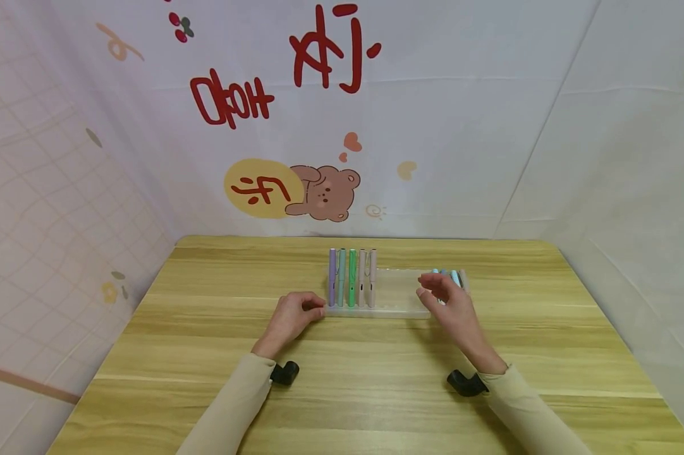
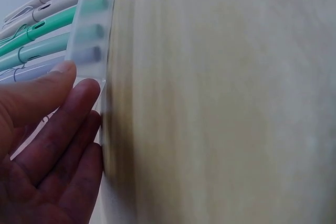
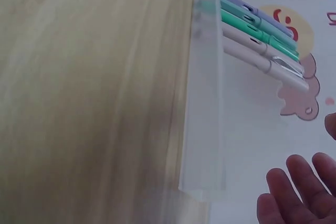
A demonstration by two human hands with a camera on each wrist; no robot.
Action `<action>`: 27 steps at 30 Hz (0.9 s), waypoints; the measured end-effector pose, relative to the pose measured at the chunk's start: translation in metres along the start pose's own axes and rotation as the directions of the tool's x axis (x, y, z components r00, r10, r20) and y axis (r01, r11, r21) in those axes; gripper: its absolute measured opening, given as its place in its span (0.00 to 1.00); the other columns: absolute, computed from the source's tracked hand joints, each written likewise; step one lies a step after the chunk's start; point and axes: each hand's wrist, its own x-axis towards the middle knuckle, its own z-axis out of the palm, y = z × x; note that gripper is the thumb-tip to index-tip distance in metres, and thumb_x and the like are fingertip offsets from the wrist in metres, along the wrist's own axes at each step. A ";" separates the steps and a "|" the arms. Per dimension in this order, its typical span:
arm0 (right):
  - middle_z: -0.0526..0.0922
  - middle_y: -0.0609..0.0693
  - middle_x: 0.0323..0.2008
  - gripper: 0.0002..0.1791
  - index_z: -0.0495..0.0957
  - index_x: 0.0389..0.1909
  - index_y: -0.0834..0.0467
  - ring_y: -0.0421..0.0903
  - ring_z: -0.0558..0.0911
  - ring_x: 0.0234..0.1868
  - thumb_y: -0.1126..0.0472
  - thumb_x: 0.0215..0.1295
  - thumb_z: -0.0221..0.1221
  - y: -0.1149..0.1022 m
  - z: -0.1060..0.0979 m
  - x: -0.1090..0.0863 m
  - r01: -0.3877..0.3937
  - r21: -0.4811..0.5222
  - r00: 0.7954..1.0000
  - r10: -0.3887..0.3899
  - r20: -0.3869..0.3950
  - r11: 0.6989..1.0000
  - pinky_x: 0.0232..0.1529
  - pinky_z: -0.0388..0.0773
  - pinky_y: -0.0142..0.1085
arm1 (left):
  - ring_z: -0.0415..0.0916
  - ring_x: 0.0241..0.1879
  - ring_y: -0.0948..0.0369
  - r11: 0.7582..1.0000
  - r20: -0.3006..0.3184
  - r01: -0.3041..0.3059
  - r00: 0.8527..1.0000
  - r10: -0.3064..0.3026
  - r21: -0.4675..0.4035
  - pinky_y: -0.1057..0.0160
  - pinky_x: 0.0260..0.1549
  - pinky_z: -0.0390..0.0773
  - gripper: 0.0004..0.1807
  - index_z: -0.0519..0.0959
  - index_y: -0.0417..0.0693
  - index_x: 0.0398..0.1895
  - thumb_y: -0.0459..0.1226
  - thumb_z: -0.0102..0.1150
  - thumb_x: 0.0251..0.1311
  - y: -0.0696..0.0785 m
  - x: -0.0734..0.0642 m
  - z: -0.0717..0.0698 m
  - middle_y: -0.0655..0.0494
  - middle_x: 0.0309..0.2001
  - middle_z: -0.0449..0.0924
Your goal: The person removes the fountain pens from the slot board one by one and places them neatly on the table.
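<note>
A clear plastic pen rack (image 1: 401, 313) sits toward the back of the table. In its left half several capped pens stand in a row: a purple pen (image 1: 332, 278), a teal pen (image 1: 342, 278), a green pen (image 1: 352, 278) and two pale pinkish pens (image 1: 372, 278). My left hand (image 1: 299, 314) is at the rack's left end, thumb and index finger pinching its corner (image 2: 86, 72) next to the purple pen. Over the right end hovers my right hand (image 1: 447, 306), fingers loosely bent and apart, holding nothing. It partly hides more pens (image 1: 454, 277).
The pens behind my right hand are light blue, blue and pinkish; their lower parts are hidden. A wood-grain table (image 1: 370, 392) extends in front of the rack. A white printed cloth (image 1: 461, 126) hangs behind the table and at both sides. Each wrist wears a black mount (image 1: 466, 383).
</note>
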 end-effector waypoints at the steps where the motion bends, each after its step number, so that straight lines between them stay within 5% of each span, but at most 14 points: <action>1: 0.83 0.61 0.56 0.17 0.79 0.57 0.64 0.56 0.82 0.59 0.59 0.74 0.63 0.000 0.002 0.000 0.009 -0.023 1.000 -0.009 -0.001 1.000 0.61 0.77 0.40 | 0.83 0.45 0.58 1.000 0.000 0.001 1.000 -0.001 0.000 0.51 0.51 0.80 0.04 0.89 0.49 0.39 0.33 0.71 0.63 0.000 0.000 0.000 0.59 0.40 0.89; 4: 0.84 0.58 0.56 0.17 0.80 0.58 0.62 0.58 0.81 0.61 0.59 0.74 0.64 0.001 0.010 0.000 0.039 -0.076 0.999 -0.039 0.000 0.996 0.63 0.75 0.51 | 0.83 0.45 0.58 1.000 -0.001 0.004 1.000 -0.004 0.003 0.51 0.51 0.80 0.04 0.90 0.49 0.39 0.33 0.72 0.63 0.001 0.000 0.000 0.59 0.40 0.89; 12: 0.84 0.58 0.58 0.22 0.80 0.60 0.62 0.59 0.82 0.60 0.58 0.69 0.67 -0.002 0.027 0.000 0.102 -0.184 0.994 -0.107 -0.019 0.978 0.61 0.75 0.56 | 0.84 0.46 0.57 1.000 -0.003 0.004 1.000 -0.004 0.004 0.50 0.52 0.80 0.04 0.90 0.49 0.39 0.33 0.72 0.63 0.000 0.000 0.000 0.59 0.40 0.89; 20: 0.83 0.58 0.60 0.27 0.79 0.63 0.60 0.58 0.81 0.61 0.49 0.69 0.67 -0.008 0.040 0.002 0.045 -0.291 0.999 -0.039 0.028 0.956 0.57 0.76 0.56 | 0.84 0.45 0.57 1.000 -0.002 0.013 1.000 -0.013 0.005 0.50 0.52 0.80 0.04 0.90 0.49 0.39 0.33 0.72 0.63 0.000 0.000 0.000 0.59 0.40 0.89; 27: 0.83 0.57 0.59 0.27 0.79 0.61 0.62 0.57 0.81 0.59 0.51 0.68 0.68 -0.010 0.051 0.007 0.042 -0.285 0.999 -0.033 0.035 0.958 0.58 0.76 0.55 | 0.84 0.44 0.58 1.000 -0.003 0.011 1.000 -0.011 0.009 0.51 0.50 0.81 0.04 0.90 0.49 0.39 0.33 0.72 0.63 0.001 0.000 0.000 0.59 0.39 0.89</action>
